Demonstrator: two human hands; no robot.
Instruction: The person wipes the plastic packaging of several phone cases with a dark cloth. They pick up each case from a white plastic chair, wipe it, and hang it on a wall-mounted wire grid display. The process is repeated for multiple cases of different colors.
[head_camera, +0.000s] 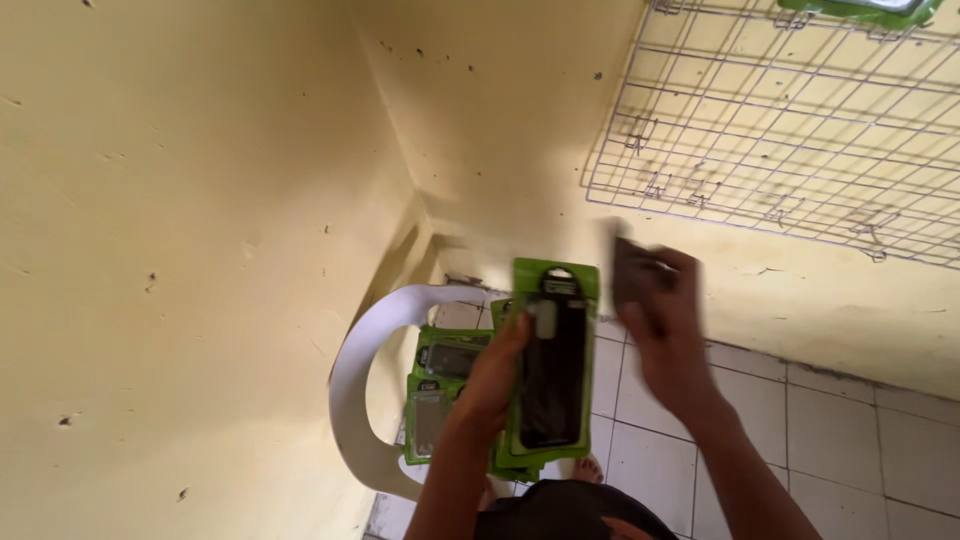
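My left hand (495, 375) grips a green packaged phone case (553, 360) by its left edge, held upright in front of me, with another green package tucked behind it. My right hand (665, 320) is raised just to the right of it, blurred by motion, and its fingers close on a small dark flat piece (630, 270). What that piece is cannot be made out.
A white plastic chair (355, 385) stands in the corner with several more green packages (440, 385) stacked on its seat. A white wire grid rack (790, 130) hangs on the yellow wall at upper right. Pale floor tiles (830, 450) lie below.
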